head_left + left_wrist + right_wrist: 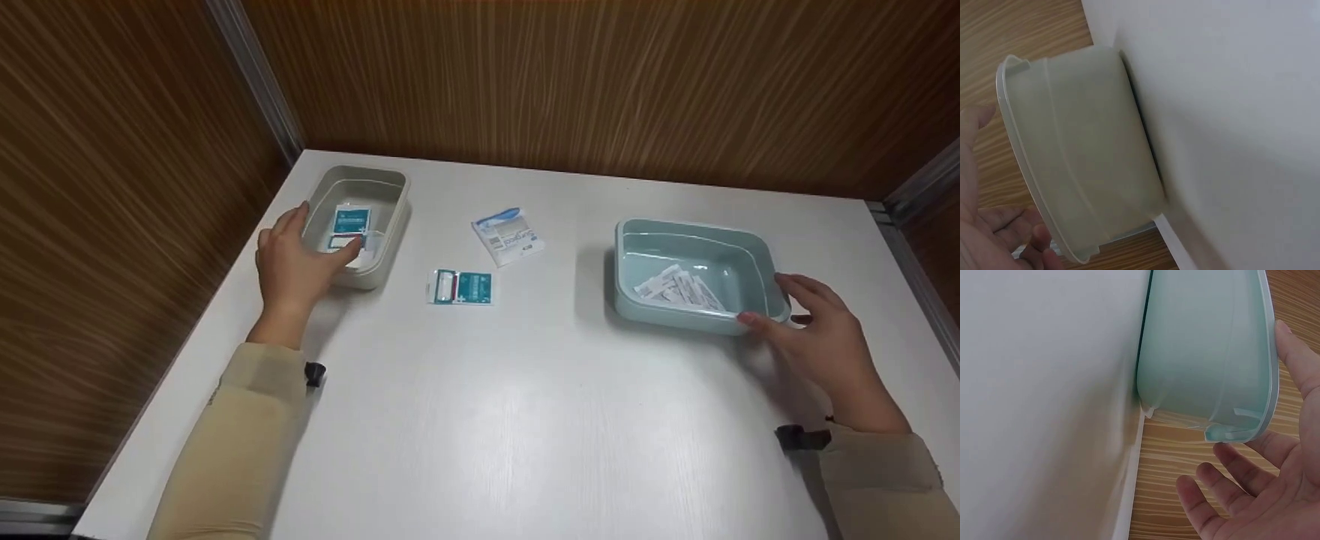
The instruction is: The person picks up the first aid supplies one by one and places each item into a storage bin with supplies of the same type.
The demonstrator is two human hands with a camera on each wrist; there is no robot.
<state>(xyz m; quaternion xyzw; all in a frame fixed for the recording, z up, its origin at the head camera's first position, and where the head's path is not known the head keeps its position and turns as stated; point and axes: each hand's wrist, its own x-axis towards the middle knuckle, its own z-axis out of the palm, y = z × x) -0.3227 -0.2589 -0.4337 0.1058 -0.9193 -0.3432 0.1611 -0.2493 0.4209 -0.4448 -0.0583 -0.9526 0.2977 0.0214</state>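
Observation:
My left hand reaches around the left end of a beige plastic box. Its fingers lie along the left rim, while the thumb hangs over the near rim, a gap showing beneath it in the left wrist view. Inside lies a teal-and-white packet. At the right, my right hand holds the near corner of a light blue plastic box, thumb at the near rim and index finger behind the end; the other fingers spread free. Several small white packets lie in that box.
Between the boxes, a white packet with a blue band and another teal-and-white packet lie flat on the white table. Wood-grain panels stand behind the table and at its sides, joined by metal posts.

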